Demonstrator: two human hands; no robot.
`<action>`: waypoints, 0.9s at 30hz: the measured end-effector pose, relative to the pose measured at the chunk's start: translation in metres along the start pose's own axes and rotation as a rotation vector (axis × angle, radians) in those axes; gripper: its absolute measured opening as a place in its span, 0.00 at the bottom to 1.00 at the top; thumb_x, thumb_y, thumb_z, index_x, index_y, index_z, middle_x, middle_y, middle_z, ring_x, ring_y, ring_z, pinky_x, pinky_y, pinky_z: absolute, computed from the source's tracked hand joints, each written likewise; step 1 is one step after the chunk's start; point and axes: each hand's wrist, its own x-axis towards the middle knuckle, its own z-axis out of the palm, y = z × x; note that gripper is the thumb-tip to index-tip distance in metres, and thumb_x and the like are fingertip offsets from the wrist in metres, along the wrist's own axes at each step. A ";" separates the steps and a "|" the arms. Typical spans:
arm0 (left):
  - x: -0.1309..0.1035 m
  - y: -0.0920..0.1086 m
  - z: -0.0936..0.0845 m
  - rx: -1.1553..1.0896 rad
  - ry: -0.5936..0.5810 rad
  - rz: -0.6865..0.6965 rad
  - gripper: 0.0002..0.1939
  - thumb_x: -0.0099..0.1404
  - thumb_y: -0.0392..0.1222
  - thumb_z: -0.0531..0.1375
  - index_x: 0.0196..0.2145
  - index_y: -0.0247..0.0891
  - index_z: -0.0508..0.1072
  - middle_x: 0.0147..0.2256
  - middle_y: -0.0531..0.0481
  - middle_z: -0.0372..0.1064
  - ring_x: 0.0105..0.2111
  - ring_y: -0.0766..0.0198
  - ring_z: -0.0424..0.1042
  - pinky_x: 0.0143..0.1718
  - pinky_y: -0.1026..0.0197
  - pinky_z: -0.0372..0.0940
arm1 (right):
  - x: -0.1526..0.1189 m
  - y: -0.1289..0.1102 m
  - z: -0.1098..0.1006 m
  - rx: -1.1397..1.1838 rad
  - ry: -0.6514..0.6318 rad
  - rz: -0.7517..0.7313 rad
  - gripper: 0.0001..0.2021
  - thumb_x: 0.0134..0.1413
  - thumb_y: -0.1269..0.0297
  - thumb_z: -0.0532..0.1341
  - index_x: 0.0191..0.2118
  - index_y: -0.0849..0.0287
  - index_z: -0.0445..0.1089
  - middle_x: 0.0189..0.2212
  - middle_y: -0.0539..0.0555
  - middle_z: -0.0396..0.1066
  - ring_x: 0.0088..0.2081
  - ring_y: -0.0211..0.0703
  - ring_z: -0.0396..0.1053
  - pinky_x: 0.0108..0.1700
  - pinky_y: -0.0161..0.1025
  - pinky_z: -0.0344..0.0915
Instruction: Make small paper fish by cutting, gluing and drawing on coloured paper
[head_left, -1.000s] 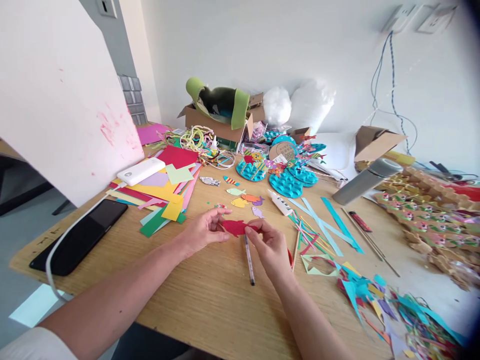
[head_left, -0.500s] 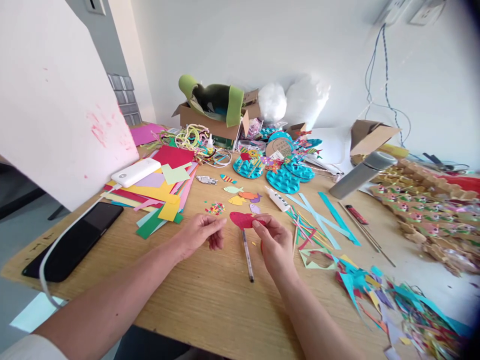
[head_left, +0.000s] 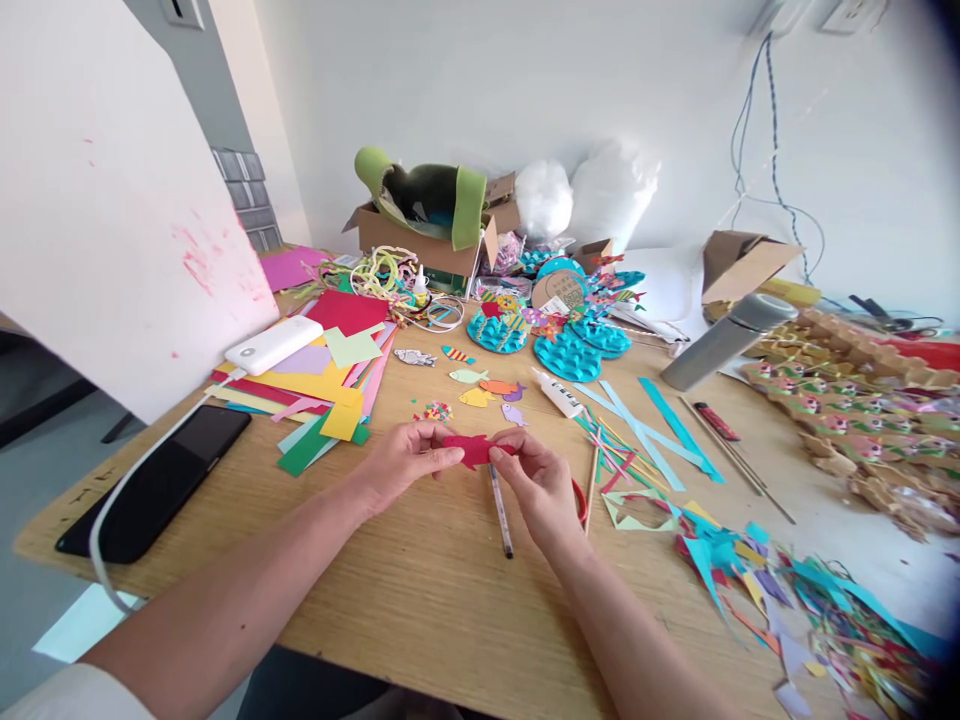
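Note:
A small red paper fish (head_left: 472, 450) is held above the wooden table between both hands. My left hand (head_left: 415, 460) pinches its left end between thumb and fingers, and my right hand (head_left: 531, 475) pinches the right end. Under the fish lies a pen (head_left: 501, 515). Part of a red ring-shaped handle (head_left: 580, 500) shows beside my right hand. Just beyond the hands are paper fish in orange (head_left: 497, 387), yellow (head_left: 477, 397), pale green (head_left: 469, 376) and purple (head_left: 514, 414), and a pile of tiny coloured pieces (head_left: 435, 411).
Coloured paper sheets (head_left: 349, 310), a white power bank (head_left: 274, 345) and a black phone (head_left: 161, 480) lie left. A glue bottle (head_left: 558, 393), paper strips (head_left: 679, 430) and a grey flask (head_left: 727, 342) are right. Paper scraps (head_left: 795, 600) cover the near right. Blue textured pieces (head_left: 568, 356) stand behind.
My left hand has moved right and taken hold of the red fish's left end. The fish has shifted slightly, and its outline now shows fins. My right hand still holds it.

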 end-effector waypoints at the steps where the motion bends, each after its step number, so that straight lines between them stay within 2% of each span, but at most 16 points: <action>1: 0.000 -0.001 0.000 0.014 0.012 0.004 0.17 0.52 0.52 0.70 0.30 0.35 0.76 0.35 0.48 0.72 0.32 0.66 0.65 0.29 0.65 0.61 | 0.000 0.000 0.000 -0.012 -0.012 -0.003 0.07 0.55 0.61 0.64 0.29 0.57 0.71 0.31 0.53 0.71 0.36 0.45 0.66 0.41 0.42 0.61; 7: 0.001 -0.002 0.000 0.062 0.065 0.012 0.16 0.51 0.50 0.69 0.26 0.34 0.75 0.32 0.48 0.71 0.28 0.68 0.63 0.27 0.65 0.59 | -0.001 0.000 0.000 -0.092 -0.055 -0.010 0.07 0.56 0.59 0.63 0.32 0.57 0.73 0.32 0.54 0.72 0.36 0.46 0.66 0.40 0.42 0.61; 13: 0.002 -0.002 -0.001 0.078 0.042 0.000 0.15 0.50 0.50 0.69 0.25 0.34 0.74 0.33 0.49 0.71 0.25 0.70 0.62 0.26 0.65 0.58 | 0.000 -0.002 0.000 -0.135 -0.044 -0.054 0.09 0.56 0.60 0.63 0.27 0.56 0.72 0.32 0.54 0.73 0.37 0.46 0.68 0.42 0.44 0.61; 20: 0.000 -0.002 0.001 0.106 0.007 -0.012 0.14 0.51 0.49 0.69 0.27 0.34 0.77 0.34 0.49 0.71 0.26 0.70 0.63 0.25 0.66 0.57 | -0.002 -0.002 0.003 -0.164 -0.056 -0.071 0.08 0.56 0.61 0.63 0.27 0.56 0.71 0.32 0.54 0.73 0.37 0.46 0.69 0.43 0.44 0.62; 23: 0.000 -0.002 0.002 0.108 0.010 -0.019 0.13 0.51 0.48 0.68 0.27 0.34 0.77 0.32 0.49 0.71 0.25 0.70 0.63 0.25 0.66 0.57 | -0.002 -0.001 0.003 -0.171 -0.069 -0.078 0.10 0.57 0.60 0.63 0.27 0.56 0.71 0.32 0.54 0.73 0.37 0.46 0.68 0.43 0.44 0.62; 25: 0.001 -0.003 0.001 0.095 0.041 -0.016 0.12 0.52 0.47 0.67 0.28 0.34 0.77 0.29 0.49 0.71 0.26 0.68 0.64 0.25 0.65 0.57 | 0.001 -0.002 0.000 -0.170 -0.047 -0.069 0.09 0.58 0.59 0.62 0.30 0.56 0.72 0.32 0.54 0.72 0.37 0.45 0.67 0.41 0.43 0.62; 27: 0.003 -0.003 0.000 0.056 0.119 0.000 0.11 0.51 0.46 0.67 0.27 0.34 0.77 0.26 0.49 0.71 0.25 0.68 0.64 0.24 0.65 0.57 | 0.004 -0.008 -0.005 -0.152 0.056 -0.065 0.08 0.59 0.58 0.61 0.39 0.56 0.73 0.32 0.52 0.71 0.36 0.43 0.66 0.39 0.41 0.62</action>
